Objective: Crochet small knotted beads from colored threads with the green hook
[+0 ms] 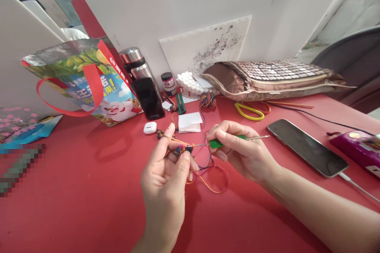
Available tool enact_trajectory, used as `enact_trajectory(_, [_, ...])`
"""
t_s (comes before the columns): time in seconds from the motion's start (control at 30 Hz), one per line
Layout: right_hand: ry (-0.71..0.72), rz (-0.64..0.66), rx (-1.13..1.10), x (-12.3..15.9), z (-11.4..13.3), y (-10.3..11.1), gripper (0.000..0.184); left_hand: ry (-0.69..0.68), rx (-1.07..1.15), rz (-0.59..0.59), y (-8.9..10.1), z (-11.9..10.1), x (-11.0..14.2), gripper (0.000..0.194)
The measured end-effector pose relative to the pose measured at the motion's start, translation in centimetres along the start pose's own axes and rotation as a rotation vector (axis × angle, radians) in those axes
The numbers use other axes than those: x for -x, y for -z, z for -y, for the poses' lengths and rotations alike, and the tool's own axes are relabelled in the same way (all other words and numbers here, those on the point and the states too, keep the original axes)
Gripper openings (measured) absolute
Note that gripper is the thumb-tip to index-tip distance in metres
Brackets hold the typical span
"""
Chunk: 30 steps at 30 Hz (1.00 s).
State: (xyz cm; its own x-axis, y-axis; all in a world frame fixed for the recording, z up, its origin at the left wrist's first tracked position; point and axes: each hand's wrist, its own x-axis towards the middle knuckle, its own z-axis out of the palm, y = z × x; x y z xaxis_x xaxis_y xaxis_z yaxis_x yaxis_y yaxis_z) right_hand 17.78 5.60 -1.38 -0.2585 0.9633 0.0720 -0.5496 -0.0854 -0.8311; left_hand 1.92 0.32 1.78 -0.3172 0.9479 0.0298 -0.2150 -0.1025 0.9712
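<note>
My left hand point(169, 174) pinches a small multicoloured crochet piece point(184, 149) between thumb and fingers. An orange strand of yarn point(178, 140) runs taut over its raised index finger. My right hand point(240, 148) is closed around the green handle of a crochet hook point(216, 143). The hook's thin metal tip reaches left to the crochet piece, touching it; whether it passes through a stitch I cannot tell. Its other metal end sticks out to the right. Loose loops of red, orange and dark yarn point(218, 191) hang below, between both hands.
On the red table point(89, 205), a ball of yarn point(208, 100), folded white paper point(190, 121), an earbud case point(150, 127) and an upright phone point(148, 99) stand beyond my hands. Yellow-handled scissors point(249, 111) and a charging phone point(307, 148) lie right. A shopping bag point(115, 102) stands left.
</note>
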Motion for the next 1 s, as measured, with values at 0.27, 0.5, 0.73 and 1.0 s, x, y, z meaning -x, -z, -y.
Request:
enact_trajectory(0.27, [0.027, -0.027, 0.0, 0.1, 0.0, -0.5, 0.024, -0.021, -0.029, -0.044, -0.2, 0.2, 0.2, 0.052])
enact_trajectory(0.5, [0.052, -0.028, 0.037, 0.5, -0.2, -0.3, 0.02, -0.093, -0.116, -0.053, 0.2, 0.6, 0.0, 0.048])
enact_trajectory(0.73, [0.139, -0.042, 0.177, 1.0, -0.7, -0.3, 0.022, -0.095, -0.218, -0.082, 0.3, 0.7, -0.2, 0.048])
enact_trajectory(1.0, [0.066, -0.017, 0.015, 0.2, -0.6, 0.1, 0.022, -0.156, -0.092, -0.034, 1.1, 2.0, -1.2, 0.024])
